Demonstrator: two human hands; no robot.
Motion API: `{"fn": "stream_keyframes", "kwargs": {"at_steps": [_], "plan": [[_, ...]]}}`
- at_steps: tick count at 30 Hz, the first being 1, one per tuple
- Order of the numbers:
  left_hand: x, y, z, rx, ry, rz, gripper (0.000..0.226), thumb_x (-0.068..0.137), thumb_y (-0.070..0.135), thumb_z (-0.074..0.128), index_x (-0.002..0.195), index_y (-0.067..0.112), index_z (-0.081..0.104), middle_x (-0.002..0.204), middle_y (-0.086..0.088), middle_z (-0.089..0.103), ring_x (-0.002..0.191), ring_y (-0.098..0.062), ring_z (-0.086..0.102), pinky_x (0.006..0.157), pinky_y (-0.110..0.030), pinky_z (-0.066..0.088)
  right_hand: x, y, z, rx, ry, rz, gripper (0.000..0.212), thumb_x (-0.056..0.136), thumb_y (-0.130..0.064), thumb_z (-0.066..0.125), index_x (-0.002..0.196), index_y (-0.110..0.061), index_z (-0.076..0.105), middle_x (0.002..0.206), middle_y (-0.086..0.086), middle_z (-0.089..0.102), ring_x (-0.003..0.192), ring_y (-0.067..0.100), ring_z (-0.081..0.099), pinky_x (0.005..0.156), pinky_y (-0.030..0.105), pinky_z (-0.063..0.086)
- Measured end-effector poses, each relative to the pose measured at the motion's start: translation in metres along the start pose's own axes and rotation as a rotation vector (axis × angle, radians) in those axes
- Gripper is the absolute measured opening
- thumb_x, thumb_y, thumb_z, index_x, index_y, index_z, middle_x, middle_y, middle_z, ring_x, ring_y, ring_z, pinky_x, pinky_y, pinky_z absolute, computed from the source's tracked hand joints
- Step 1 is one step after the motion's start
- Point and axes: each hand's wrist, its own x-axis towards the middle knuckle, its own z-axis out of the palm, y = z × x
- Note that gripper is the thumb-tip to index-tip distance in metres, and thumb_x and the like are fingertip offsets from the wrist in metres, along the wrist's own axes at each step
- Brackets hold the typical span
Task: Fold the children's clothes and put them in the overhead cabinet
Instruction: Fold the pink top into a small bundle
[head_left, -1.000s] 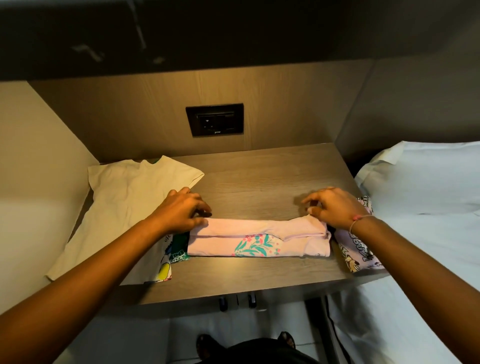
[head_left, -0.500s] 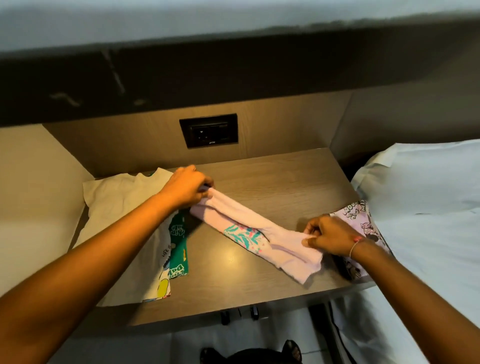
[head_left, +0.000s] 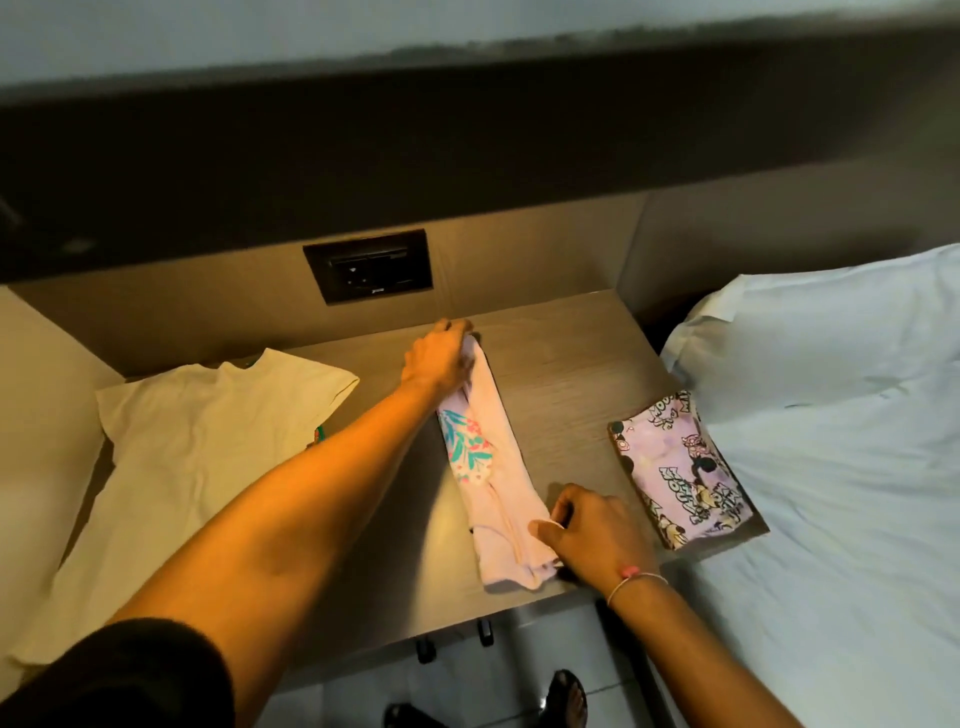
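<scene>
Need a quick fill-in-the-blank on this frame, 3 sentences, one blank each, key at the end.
1. The left hand holds the far end of the pink garment, and the right hand holds its ____ end.
2. The folded purple cartoon-print garment lies to the ____ of the pink garment.
3. The cream T-shirt lies spread out, touched by ____ hand.

Missing words: near; right; neither

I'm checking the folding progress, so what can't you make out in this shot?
- Head view: the green garment is almost wholly covered by the cream shirt.
- The left hand hides the pink garment's far end.
- Overhead cabinet: its door is cut off by the top edge.
- Wall socket: markings too small.
</scene>
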Motion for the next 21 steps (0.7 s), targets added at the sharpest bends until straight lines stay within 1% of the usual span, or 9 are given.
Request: {"fn": "stream_keyframes", "kwargs": {"at_steps": [1, 3, 5, 8, 11, 13, 16, 19, 21], "plan": [[-0.010, -0.005, -0.002, -0.052, 0.034, -0.009, 0.054, 0.083, 0.019, 0.068, 0.133, 0.020, 0.048, 0.134, -0.010, 0.052, 0.110, -0.035, 0.060, 0.085, -0.044, 0.051, -0.002, 0.002, -0.001, -0.016, 0.027, -0.023, 0.030, 0.079, -0.055, 0.067, 0.081, -0.028, 0.056, 0.078, -0.006, 0.068, 0.075, 0.013, 0.065, 0.069, 0.038, 0.058], [-0.044, -0.014, -0.004, -0.197, 0.102, -0.011, 0.046, 0.087, 0.022, 0.067, 0.130, 0.021, 0.050, 0.130, -0.006, 0.053, 0.108, -0.027, 0.060, 0.086, -0.041, 0.055, -0.005, 0.008, -0.007, -0.020, 0.092, -0.100, 0.028, 0.082, -0.059, 0.061, 0.087, -0.031, 0.057, 0.078, -0.012, 0.065, 0.075, 0.008, 0.062, 0.067, 0.034, 0.057], [-0.095, -0.020, -0.003, -0.289, 0.070, 0.038, 0.032, 0.089, 0.028, 0.065, 0.120, 0.024, 0.058, 0.121, 0.000, 0.058, 0.105, -0.016, 0.058, 0.088, -0.041, 0.055, -0.009, 0.018, -0.014, -0.032, 0.148, -0.270, 0.022, 0.086, -0.054, 0.059, 0.098, -0.036, 0.058, 0.091, -0.017, 0.063, 0.086, 0.005, 0.059, 0.070, 0.030, 0.055], [-0.182, -0.022, 0.007, -0.208, -0.063, 0.207, 0.029, 0.087, 0.050, 0.058, 0.111, 0.034, 0.064, 0.112, 0.011, 0.061, 0.106, -0.007, 0.049, 0.089, -0.037, 0.048, -0.014, 0.036, -0.019, -0.204, 0.098, -0.625, 0.031, 0.088, -0.030, 0.061, 0.119, -0.034, 0.059, 0.117, -0.012, 0.061, 0.104, 0.012, 0.053, 0.081, 0.032, 0.051], [-0.231, -0.009, 0.021, -0.108, -0.126, 0.291, 0.037, 0.082, 0.053, 0.058, 0.114, 0.036, 0.066, 0.115, 0.013, 0.062, 0.111, -0.008, 0.045, 0.089, -0.033, 0.043, -0.010, 0.045, -0.020, -0.427, 0.000, -0.821, 0.060, 0.071, -0.007, 0.068, 0.126, -0.029, 0.060, 0.127, -0.005, 0.061, 0.109, 0.022, 0.056, 0.083, 0.039, 0.052], [-0.241, -0.002, 0.030, -0.066, -0.142, 0.274, 0.038, 0.082, 0.050, 0.057, 0.117, 0.038, 0.065, 0.120, 0.014, 0.060, 0.116, -0.009, 0.043, 0.091, -0.033, 0.041, -0.001, 0.044, -0.026, -0.509, -0.092, -0.884, 0.071, 0.064, -0.007, 0.068, 0.130, -0.032, 0.057, 0.132, -0.006, 0.058, 0.116, 0.022, 0.054, 0.088, 0.039, 0.049], [-0.247, 0.002, 0.037, -0.033, -0.093, 0.228, 0.039, 0.084, 0.047, 0.055, 0.122, 0.038, 0.063, 0.121, 0.013, 0.059, 0.117, -0.011, 0.043, 0.092, -0.034, 0.040, 0.012, 0.043, -0.035, -0.546, -0.192, -0.931, 0.073, 0.069, -0.013, 0.066, 0.137, -0.035, 0.048, 0.139, -0.011, 0.051, 0.126, 0.017, 0.044, 0.096, 0.038, 0.043], [-0.247, 0.005, 0.041, -0.033, -0.034, 0.190, 0.046, 0.084, 0.049, 0.053, 0.129, 0.040, 0.056, 0.120, 0.009, 0.059, 0.112, -0.012, 0.045, 0.087, -0.034, 0.041, 0.016, 0.048, -0.034, -0.521, -0.120, -0.968, 0.068, 0.069, -0.010, 0.068, 0.131, -0.032, 0.055, 0.134, -0.008, 0.057, 0.120, 0.021, 0.052, 0.090, 0.038, 0.047], [-0.247, 0.007, 0.044, -0.019, -0.014, 0.185, 0.045, 0.084, 0.052, 0.052, 0.128, 0.041, 0.057, 0.119, 0.007, 0.057, 0.111, -0.013, 0.045, 0.086, -0.034, 0.041, 0.017, 0.047, -0.029, -0.488, -0.069, -0.986, 0.060, 0.072, -0.012, 0.069, 0.128, -0.032, 0.057, 0.132, -0.007, 0.059, 0.117, 0.022, 0.054, 0.086, 0.037, 0.047]]}}
